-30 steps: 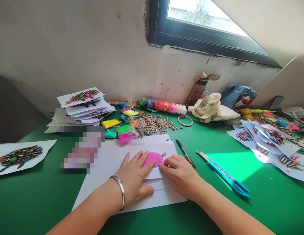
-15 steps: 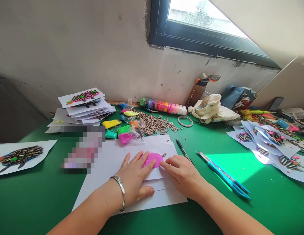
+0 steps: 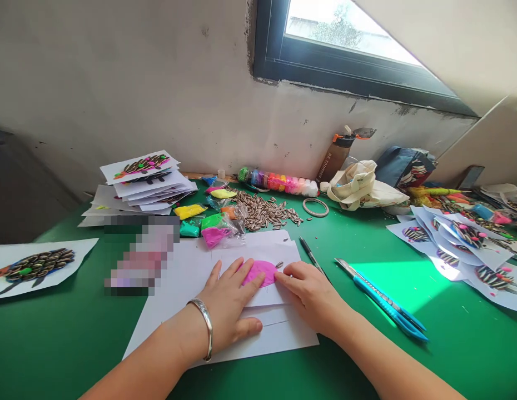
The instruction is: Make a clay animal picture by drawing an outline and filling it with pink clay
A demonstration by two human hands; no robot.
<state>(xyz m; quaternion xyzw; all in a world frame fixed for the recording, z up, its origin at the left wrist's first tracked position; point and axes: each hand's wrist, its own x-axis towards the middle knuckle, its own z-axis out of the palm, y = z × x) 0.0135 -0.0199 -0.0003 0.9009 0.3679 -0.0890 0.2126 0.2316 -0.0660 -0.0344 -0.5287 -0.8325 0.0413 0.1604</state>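
Observation:
A flat pink modelling clay oval [image 3: 261, 273] lies on a white paper sheet [image 3: 237, 299]. My left hand [image 3: 229, 305], a silver bangle at its wrist, rests flat with fingers spread, fingertips over the clay's left part. At the clay's right edge, my right hand [image 3: 311, 294] touches with one stretched fingertip; the other fingers are bent and partly hidden, with nothing visibly held. One striped sunflower seed [image 3: 279, 265] sits on the paper by the clay's upper right edge. Larger white paper [image 3: 170, 316] lies beneath.
Behind are bagged coloured clay [image 3: 215, 235], a sunflower seed pile [image 3: 262, 211] and a tape roll [image 3: 315, 207]. A black pen [image 3: 311, 254] and blue utility knife [image 3: 379, 297] lie right. Seed pictures are stacked left [image 3: 145, 186] and spread right [image 3: 454, 239].
My right fingertip has shifted very slightly along the clay's right edge. My left hand stays in place.

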